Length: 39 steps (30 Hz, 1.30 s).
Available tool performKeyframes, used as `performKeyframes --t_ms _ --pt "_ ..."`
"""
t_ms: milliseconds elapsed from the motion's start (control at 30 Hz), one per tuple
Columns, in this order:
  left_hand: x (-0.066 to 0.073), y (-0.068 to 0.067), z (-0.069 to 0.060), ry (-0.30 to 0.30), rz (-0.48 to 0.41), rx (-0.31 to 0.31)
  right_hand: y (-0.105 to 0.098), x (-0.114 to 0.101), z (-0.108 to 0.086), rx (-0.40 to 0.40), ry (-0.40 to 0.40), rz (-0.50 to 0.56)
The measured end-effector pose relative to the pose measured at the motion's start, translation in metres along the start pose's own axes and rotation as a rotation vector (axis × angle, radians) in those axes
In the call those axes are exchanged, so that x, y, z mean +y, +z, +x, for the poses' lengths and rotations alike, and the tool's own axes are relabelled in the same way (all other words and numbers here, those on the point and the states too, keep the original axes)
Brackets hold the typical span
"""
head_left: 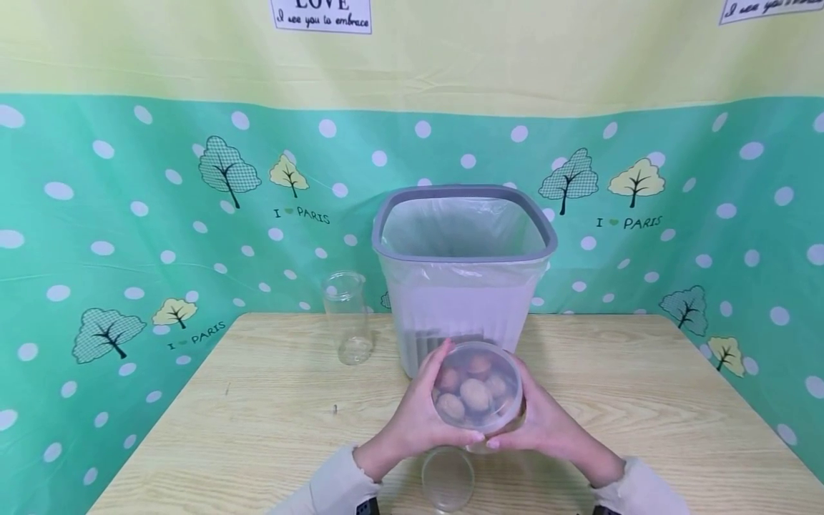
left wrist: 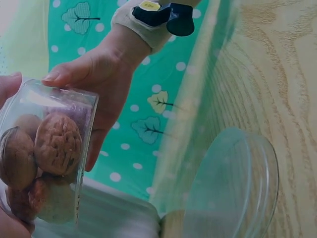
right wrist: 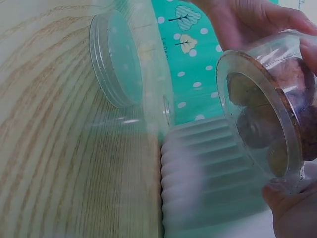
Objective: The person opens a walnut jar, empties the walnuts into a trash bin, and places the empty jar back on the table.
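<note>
A clear plastic jar (left wrist: 88, 111) of walnuts (head_left: 476, 393) is held up above the table, in front of the bin. Its top, under a frosted lid (head_left: 492, 357), faces the head camera. My left hand (head_left: 418, 415) grips the jar from the left, and my right hand (head_left: 547, 422) grips it from the right. Both thumbs nearly meet at the near side. The right wrist view shows the jar's round base (right wrist: 257, 124), with walnuts against it. Below the hands, a round clear lid (head_left: 448, 478) lies on the table.
A white bin (head_left: 460, 304) with a grey rim and a clear liner stands at the back of the wooden table (head_left: 257, 415). Left of it is a tall clear jar (head_left: 346, 315). A patterned curtain (head_left: 129, 214) hangs around the table.
</note>
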<state>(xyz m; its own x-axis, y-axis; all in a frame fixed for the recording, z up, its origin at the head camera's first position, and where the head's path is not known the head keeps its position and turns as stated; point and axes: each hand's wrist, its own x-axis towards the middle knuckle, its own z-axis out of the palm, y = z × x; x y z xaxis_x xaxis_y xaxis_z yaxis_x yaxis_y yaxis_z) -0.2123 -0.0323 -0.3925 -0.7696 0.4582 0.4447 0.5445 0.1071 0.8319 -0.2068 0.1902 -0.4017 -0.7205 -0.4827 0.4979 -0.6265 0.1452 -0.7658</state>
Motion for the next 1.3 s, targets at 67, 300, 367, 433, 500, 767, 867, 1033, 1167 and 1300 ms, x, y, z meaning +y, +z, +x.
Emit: performKeyframes --t_ms 67,300,367,433,500,767,867,1033,1167,1300 --pt "0.0000 0.0002 -0.0004 -0.005 0.010 -0.001 0.0006 0.0002 0.0014 0.003 -0.020 0.020" --pt "0.0012 0.0001 -0.0016 -0.019 -0.003 -0.009 0.0006 -0.0021 0.0016 0.005 -0.031 -0.008" --pt "0.0010 0.0000 -0.0018 -0.014 -0.008 -0.013 0.0002 -0.0037 0.0008 0.010 -0.030 -0.042" --pt "0.0006 0.0001 -0.0018 -0.009 -0.013 -0.014 -0.0002 -0.0046 0.0003 0.011 -0.025 -0.067" --pt "0.0003 0.0004 -0.0020 -0.008 -0.016 -0.013 -0.0005 -0.0052 0.0004 0.008 -0.032 -0.075" --pt "-0.0005 0.0021 -0.0039 -0.007 -0.045 0.025 -0.0009 -0.0067 0.0005 0.010 -0.029 -0.106" --pt "-0.0002 0.0024 -0.0045 -0.013 -0.067 0.026 -0.0013 -0.0062 0.0003 0.008 -0.036 -0.118" --pt "-0.0008 0.0023 -0.0046 -0.012 -0.073 0.021 -0.0023 -0.0056 -0.0002 0.018 -0.030 -0.150" --pt "-0.0002 0.0027 -0.0044 -0.028 -0.052 0.033 -0.0022 -0.0057 0.0008 0.026 -0.023 -0.166" --pt "-0.0005 0.0034 -0.0041 -0.024 -0.032 0.043 -0.0013 -0.0065 0.0023 0.031 -0.016 -0.172"
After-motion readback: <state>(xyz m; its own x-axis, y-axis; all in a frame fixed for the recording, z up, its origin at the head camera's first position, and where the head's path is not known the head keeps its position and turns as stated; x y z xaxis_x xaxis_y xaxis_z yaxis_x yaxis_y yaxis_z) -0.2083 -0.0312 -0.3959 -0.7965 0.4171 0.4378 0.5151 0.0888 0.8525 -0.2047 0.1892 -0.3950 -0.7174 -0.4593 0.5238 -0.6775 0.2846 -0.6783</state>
